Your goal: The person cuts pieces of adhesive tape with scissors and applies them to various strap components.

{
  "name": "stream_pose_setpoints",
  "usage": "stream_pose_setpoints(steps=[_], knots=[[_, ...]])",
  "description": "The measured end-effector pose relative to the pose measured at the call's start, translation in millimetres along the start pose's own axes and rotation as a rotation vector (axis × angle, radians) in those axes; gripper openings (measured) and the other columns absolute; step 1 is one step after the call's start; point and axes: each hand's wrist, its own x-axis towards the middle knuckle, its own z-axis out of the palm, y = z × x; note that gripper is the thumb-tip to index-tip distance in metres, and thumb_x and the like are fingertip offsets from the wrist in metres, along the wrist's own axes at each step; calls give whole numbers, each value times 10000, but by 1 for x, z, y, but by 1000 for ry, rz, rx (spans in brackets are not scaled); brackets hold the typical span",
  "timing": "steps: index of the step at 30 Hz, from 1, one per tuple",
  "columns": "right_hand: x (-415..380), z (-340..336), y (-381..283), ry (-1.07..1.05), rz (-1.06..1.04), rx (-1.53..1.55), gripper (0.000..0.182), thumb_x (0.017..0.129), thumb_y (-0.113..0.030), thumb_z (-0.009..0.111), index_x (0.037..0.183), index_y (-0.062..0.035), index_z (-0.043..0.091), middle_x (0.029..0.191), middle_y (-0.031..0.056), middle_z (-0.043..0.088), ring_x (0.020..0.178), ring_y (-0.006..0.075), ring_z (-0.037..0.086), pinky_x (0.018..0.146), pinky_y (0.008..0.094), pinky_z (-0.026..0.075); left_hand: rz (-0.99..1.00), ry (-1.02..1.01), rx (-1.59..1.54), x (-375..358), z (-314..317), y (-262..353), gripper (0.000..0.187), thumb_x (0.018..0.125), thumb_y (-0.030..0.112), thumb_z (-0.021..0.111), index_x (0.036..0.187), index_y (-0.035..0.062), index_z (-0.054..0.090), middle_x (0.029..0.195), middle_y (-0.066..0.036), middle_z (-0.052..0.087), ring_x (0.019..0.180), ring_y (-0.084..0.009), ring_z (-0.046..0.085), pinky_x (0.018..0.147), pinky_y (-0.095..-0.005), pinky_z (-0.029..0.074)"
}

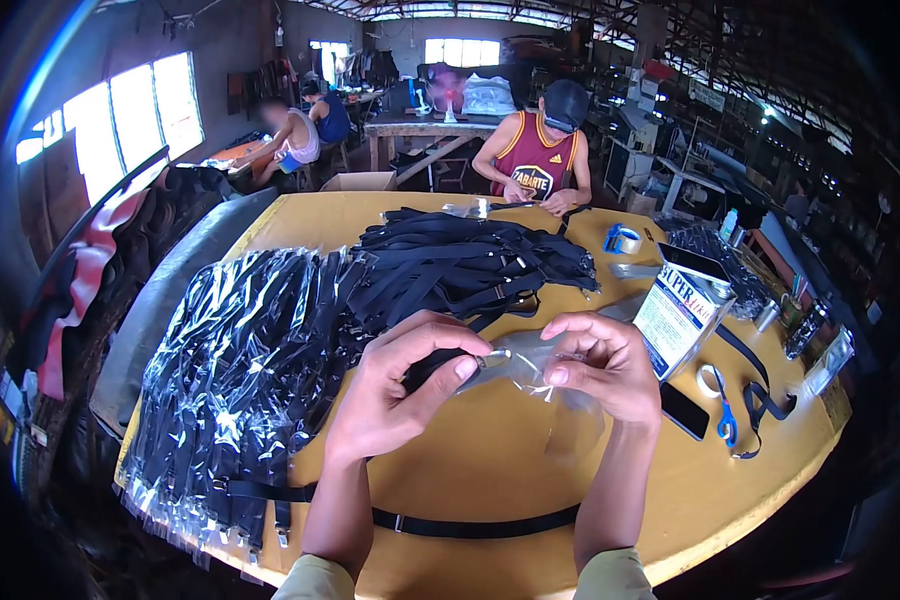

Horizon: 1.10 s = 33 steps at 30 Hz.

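My left hand (385,395) is closed around a folded black strap (432,366), with a shiny metal end sticking out past the thumb and forefinger. Opposite it, my right hand (615,378) pinches the edge of a clear plastic bag (573,425), which hangs below the fingers. The strap's metal end is right at the bag's mouth. Beyond my hands lies a heap of bare black straps (450,260). To the left, many straps in clear plastic (235,370) lie in a broad layer. Another black strap (480,526) stretches across the table in front of my forearms.
On the yellow table (490,460), at the right, are a white and blue tin (678,312), a dark phone (685,411), blue-handled scissors (727,422) and a tape roll (625,240). Across the table a person (538,150) in a cap handles a strap. Others sit behind.
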Motion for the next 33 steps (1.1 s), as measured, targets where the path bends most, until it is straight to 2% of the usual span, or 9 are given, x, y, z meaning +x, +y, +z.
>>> stream_pose_setpoints(steps=[5, 15, 18, 21, 24, 26, 27, 29, 33], knots=[[1, -3, 5, -55, 15, 6, 355, 808, 5, 770, 1134, 19, 630, 853, 91, 714, 767, 112, 672, 689, 245, 512, -1, -52, 30, 1, 0, 1, 159, 882, -22, 653, 1031, 14, 691, 981, -104, 659, 866, -184, 633, 749, -296, 505], [2, 1, 4, -21, 16, 31, 338, 815, -10, 771, 1124, 15, 635, 881, 85, 714, 788, 105, 665, 701, 242, 515, -15, -98, 24, 0, 2, 0, 144, 883, -14, 658, 1020, 19, 688, 971, -97, 647, 875, -198, 633, 765, -311, 501], [4, 5, 4, -30, 3, -8, 335, 823, -7, 766, 1130, 12, 636, 887, 76, 715, 787, 93, 661, 697, 232, 513, 60, -120, 56, -1, 4, -4, 151, 878, -6, 666, 1023, 29, 691, 964, -95, 642, 889, -201, 631, 763, -323, 503], [2, 5, 4, -57, 26, -56, 336, 828, 2, 759, 1141, 2, 637, 896, 66, 716, 797, 76, 657, 681, 212, 507, -25, -130, 24, -1, 7, -3, 143, 873, -5, 668, 1004, 43, 699, 975, -91, 636, 894, -202, 629, 755, -339, 504], [1, 3, 4, -94, 68, -87, 349, 831, 11, 753, 1159, -7, 634, 906, 60, 716, 810, 66, 657, 664, 194, 504, 19, -213, 112, -2, 6, -5, 208, 890, -13, 650, 1095, 20, 646, 991, -96, 628, 895, -187, 628, 744, -329, 503], [1, 2, 4, -116, 80, -92, 359, 832, 14, 752, 1169, -11, 630, 909, 57, 715, 816, 64, 658, 656, 188, 503, -221, -171, -150, -6, 9, -3, 342, 905, -23, 633, 1231, -7, 529, 984, -105, 619, 901, -165, 623, 742, -309, 502], [0, 2, 2, -128, 101, -84, 368, 835, 16, 748, 1179, -11, 623, 905, 55, 713, 817, 66, 659, 656, 189, 503, -222, -170, -150, -6, 9, -3, 342, 905, -23, 633, 1231, -7, 529, 984, -105, 619, 901, -165, 623, 742, -309, 502], [1, 2, 2, -140, 122, -76, 376, 837, 18, 744, 1190, -11, 615, 901, 52, 711, 819, 69, 660, 656, 190, 504, -259, -251, -105, -5, 8, -2, 460, 921, -30, 615, 1326, -18, 396, 993, -107, 601, 907, -154, 619, 783, -295, 500], [3, 5, 9, -194, 164, -29, 381, 840, 6, 747, 1192, -6, 603, 883, 54, 709, 822, 70, 660, 665, 193, 504, -272, -242, -189, -7, 15, -2, 526, 930, -31, 602, 1387, 8, 345, 1017, -100, 582, 911, -161, 619, 842, -304, 491]])
